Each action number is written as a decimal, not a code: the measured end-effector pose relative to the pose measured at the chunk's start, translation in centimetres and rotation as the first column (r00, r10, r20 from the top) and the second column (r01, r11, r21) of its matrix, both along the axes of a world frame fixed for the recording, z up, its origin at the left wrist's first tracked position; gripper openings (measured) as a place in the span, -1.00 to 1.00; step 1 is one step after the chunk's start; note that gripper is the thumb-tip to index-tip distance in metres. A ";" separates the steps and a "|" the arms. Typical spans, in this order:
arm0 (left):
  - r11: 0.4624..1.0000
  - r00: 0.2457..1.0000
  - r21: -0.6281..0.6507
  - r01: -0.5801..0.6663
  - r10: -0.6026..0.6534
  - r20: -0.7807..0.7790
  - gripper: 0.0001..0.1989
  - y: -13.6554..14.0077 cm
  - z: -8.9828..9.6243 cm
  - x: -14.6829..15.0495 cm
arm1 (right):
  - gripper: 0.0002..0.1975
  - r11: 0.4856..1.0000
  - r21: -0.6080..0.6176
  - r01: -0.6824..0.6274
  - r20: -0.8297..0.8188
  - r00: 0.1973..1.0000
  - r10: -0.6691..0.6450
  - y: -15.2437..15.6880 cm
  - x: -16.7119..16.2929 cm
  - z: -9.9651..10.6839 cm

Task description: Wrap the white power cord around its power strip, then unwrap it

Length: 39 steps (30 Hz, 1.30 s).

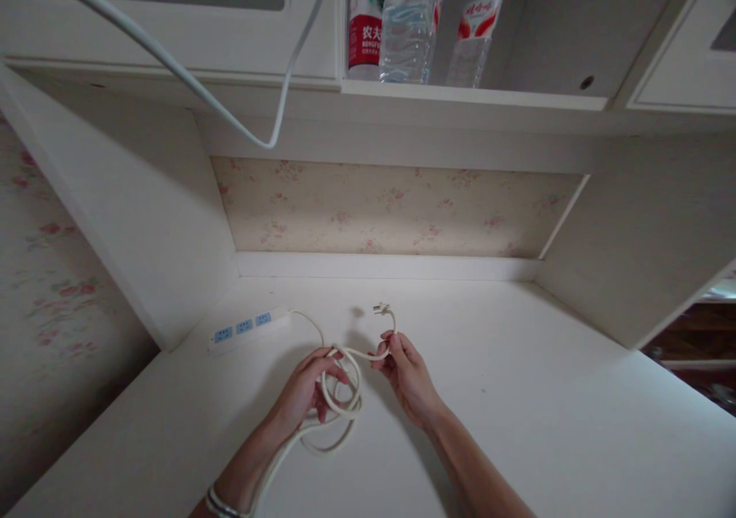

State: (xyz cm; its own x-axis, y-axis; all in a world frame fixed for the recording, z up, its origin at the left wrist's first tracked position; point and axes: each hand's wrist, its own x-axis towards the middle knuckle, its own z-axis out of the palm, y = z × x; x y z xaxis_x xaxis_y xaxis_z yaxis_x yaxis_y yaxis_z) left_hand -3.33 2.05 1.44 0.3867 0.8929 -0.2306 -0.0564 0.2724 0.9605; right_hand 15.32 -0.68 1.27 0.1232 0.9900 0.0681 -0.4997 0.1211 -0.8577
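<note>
My left hand is closed around loose loops of a cream power cord, held over the white desktop. Near the cord's plug end, my right hand pinches the cord between thumb and fingers. The plug sticks up beyond the right fingertips, its metal prongs pointing left. A white power strip with blue socket faces lies on the desk to the left, and the cord runs from its right end to the loops. One length of cord trails down past my left wrist.
A white desktop spreads under both hands, with side panels left and right. Above, a shelf holds several plastic bottles. A thick white cable or tube hangs down at upper left. Floral wallpaper shows behind the desk.
</note>
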 end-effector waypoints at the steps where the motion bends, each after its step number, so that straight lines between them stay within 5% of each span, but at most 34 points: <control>1: 1.000 0.999 0.008 0.025 -0.025 -0.039 -0.58 -0.1 0.0 0.1 | -0.74 1.000 0.003 -0.015 -0.013 1.000 0.015 -0.1 -0.1 0.2; 6: 0.975 0.956 0.221 0.018 0.048 -0.290 -0.63 -0.6 0.3 0.3 | -0.74 0.996 0.033 -0.081 -0.020 0.996 0.082 -0.7 -0.8 0.7; 11: 0.706 0.780 0.705 0.069 0.402 -0.479 -0.83 -0.7 0.6 -0.5 | -0.74 0.991 0.048 -0.126 0.049 0.991 0.124 -0.9 -1.0 0.5; 15: 0.542 0.618 0.796 0.268 0.538 -0.574 -0.77 -0.8 0.6 -0.7 | -0.73 0.992 0.036 -0.120 0.021 0.993 0.120 -0.8 -1.2 0.3; 18: 0.458 0.581 0.807 0.372 0.563 -0.588 -0.77 -1.1 0.6 -0.2 | -0.74 0.991 0.023 -0.130 -0.012 0.991 0.130 -0.8 -1.4 0.2; 23: 0.432 0.703 0.809 0.398 0.424 -0.572 -0.73 -1.5 0.8 0.8 | -0.77 0.987 0.010 -0.158 -0.051 0.986 0.159 -0.7 -1.9 -0.1; 28: 0.517 0.789 0.788 0.336 0.303 -0.535 -0.73 -1.4 1.0 0.8 | -0.76 0.993 -0.057 -0.108 -0.188 0.977 0.096 0.0 -1.7 -0.9; 31: 0.542 0.806 0.785 0.300 0.296 -0.512 -0.72 -1.4 0.8 0.7 | -0.79 0.977 -0.158 -0.143 -0.359 0.930 0.078 0.6 -0.7 -0.9; 34: 0.513 0.804 0.796 0.320 0.297 -0.515 -0.72 -1.2 0.2 0.8 | -0.87 0.969 -0.210 -0.131 -0.471 0.882 0.017 1.1 0.7 -0.7; 39: 0.478 0.782 0.805 0.351 0.323 -0.533 -0.73 -0.8 -0.2 0.7 | -0.87 0.958 -0.287 -0.002 -0.400 0.909 -0.118 1.6 2.0 -1.0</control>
State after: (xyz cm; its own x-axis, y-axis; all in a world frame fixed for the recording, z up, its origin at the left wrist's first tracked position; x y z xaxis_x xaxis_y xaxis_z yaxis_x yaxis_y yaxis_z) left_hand -2.66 1.23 1.21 0.4974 0.7402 0.4525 0.5458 -0.6724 0.5000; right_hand 17.28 0.95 0.24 0.1386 0.9516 -0.2744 -0.8124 -0.0492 -0.5810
